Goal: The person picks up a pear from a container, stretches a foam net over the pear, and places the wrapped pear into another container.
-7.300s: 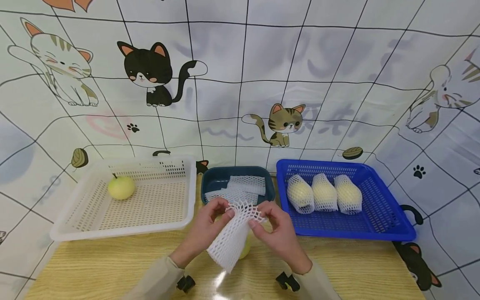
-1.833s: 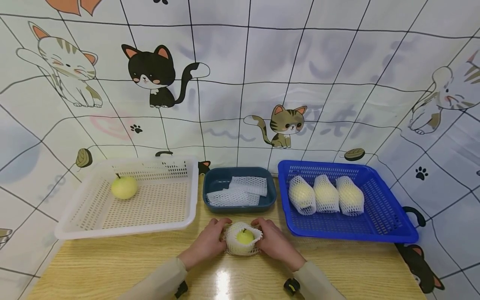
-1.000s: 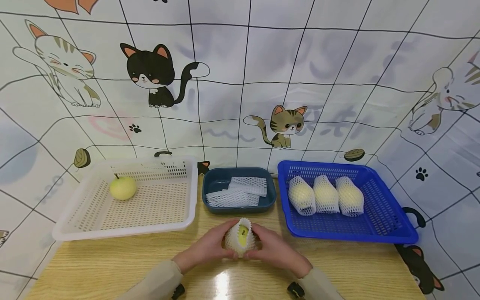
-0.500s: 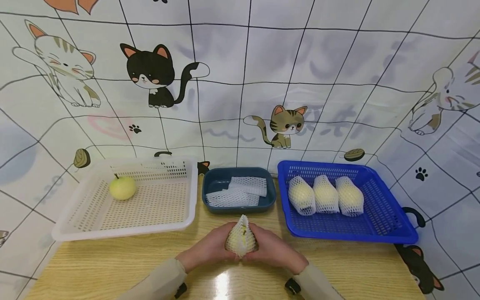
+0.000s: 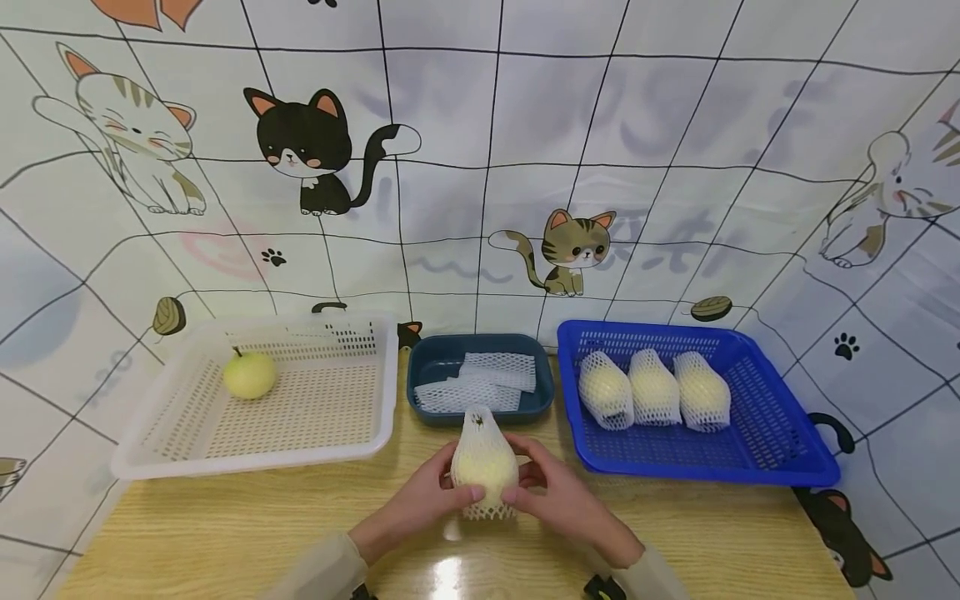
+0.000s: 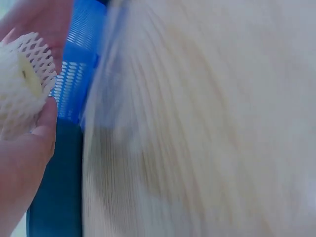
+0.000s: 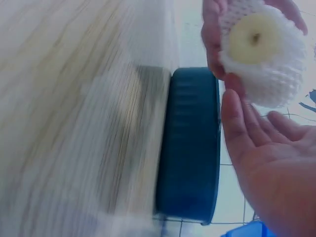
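Observation:
A pale yellow-green pear [image 5: 486,465] in a white foam net sleeve stands between my hands, its narrowed net end pointing up and away. My left hand [image 5: 422,502] holds its left side, thumb on the front of the net. On the other side my right hand [image 5: 564,502] grips it, thumb at the lower front and fingers curled behind. The right wrist view shows the round base of the pear [image 7: 254,38] bare within the net's open end. In the left wrist view, part of the netted pear [image 6: 19,91] is cut off by the frame edge.
A white basket [image 5: 300,465] at left holds one bare pear [image 5: 250,375]. Behind my hands, a dark teal tray [image 5: 546,392] contains flat foam nets [image 5: 468,396]. At right, a blue basket [image 5: 750,471] holds three netted pears [image 5: 654,388].
Earlier, my hands spread an empty net above the pear; then the net went around it. Since half a second ago the pear has tipped back and risen, its netted top moving away from me.

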Tool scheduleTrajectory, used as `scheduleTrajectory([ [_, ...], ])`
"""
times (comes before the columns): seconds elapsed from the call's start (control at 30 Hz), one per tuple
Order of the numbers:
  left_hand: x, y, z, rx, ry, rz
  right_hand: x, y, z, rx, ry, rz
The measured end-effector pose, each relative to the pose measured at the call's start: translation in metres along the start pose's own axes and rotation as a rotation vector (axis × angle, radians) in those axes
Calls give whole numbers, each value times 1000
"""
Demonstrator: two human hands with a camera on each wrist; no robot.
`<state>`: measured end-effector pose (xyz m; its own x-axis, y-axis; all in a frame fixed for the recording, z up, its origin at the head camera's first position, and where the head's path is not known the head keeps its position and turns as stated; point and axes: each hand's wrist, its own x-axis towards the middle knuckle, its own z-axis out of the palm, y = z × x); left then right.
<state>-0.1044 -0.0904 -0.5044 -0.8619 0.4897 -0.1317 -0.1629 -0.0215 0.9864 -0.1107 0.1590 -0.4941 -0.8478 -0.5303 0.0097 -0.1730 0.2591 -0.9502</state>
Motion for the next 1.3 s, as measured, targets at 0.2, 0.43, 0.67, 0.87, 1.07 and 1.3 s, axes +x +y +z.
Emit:
scheduleTrajectory([
  [0.2,0,4,11,-253,7,-13,-8,0,-2,-167,151,-266],
  [0.43,3,7,21,-416,6,15,-5,-5,1,-463,287,-566],
  [0.67,6,9,31,-457,70,35,-1,-11,4,-530,369,-648],
  [0.87,13,9,37,-478,176,56,0,-12,10,-518,354,-667],
  [1.07,13,14,36,-430,225,59,-1,-15,14,-485,234,-707],
  [1.3,12,13,30,-145,264,63,-4,-14,7,-220,348,-378],
])
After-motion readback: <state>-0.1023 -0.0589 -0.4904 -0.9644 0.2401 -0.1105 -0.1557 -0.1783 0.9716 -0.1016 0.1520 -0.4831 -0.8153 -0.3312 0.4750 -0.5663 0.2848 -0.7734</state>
